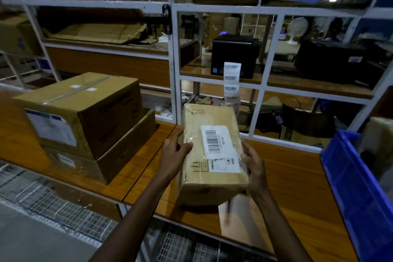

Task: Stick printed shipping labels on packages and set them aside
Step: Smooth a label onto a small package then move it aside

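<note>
The left hand (176, 152) and right hand (254, 169) are gripping the package (209, 178) at its 9 o'clock and 3 o'clock edges, fingers curling round the sides. The package is sitting tilted over the wooden table (291, 178) at frame centre, and whether it is touching the table cannot be told. A shipping label (217, 141) is adhering to its top face. At 12 o'clock, a label strip (231, 80) is hanging from the black printer (234, 53). Stacked cartons (85, 119) are standing at 10 o'clock, and a blue crate (357, 189) at 4 o'clock.
</note>
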Motion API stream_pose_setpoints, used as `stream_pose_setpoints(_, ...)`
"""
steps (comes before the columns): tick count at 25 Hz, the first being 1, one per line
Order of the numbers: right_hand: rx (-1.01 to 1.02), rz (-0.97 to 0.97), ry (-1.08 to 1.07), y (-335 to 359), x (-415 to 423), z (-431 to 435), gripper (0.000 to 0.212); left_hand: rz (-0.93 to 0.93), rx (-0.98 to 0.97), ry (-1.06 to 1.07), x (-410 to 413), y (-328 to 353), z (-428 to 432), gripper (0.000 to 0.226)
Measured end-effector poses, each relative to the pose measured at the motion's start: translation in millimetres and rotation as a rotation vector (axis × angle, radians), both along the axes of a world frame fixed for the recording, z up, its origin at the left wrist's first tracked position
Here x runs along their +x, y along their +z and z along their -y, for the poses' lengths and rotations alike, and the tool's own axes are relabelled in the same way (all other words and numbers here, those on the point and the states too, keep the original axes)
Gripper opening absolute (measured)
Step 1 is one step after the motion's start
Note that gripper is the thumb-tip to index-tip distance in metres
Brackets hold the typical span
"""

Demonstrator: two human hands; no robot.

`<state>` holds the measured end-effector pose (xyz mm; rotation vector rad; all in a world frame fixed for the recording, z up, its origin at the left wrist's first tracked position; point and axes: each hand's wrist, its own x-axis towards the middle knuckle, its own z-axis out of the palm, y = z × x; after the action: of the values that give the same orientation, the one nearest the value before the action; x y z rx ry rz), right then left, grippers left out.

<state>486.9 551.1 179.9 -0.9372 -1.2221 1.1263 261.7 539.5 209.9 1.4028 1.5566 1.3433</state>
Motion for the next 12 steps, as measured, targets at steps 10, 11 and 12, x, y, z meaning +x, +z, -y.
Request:
stream_pose_setpoints(10, 0.001, 0.074, -0.001, 0.3, -11.9, -9.3, 0.055, 0.204, -0.04, -0.036, -4.5, -5.5, -23.3, 0.06)
stream_pose_setpoints(11, 0.011, 0.076, -0.011, -0.4, -13.3, -11.1, 0.048, 0.253, -0.04, -0.081, -8.5, -4.0, -23.2, 0.053)
stream_pose_setpoints(12, 0.019, 0.081, -0.045, -0.3, -15.4, -12.9, 0.039, 0.338, -0.039, -0.143, -16.0, -5.1, -22.9, 0.048)
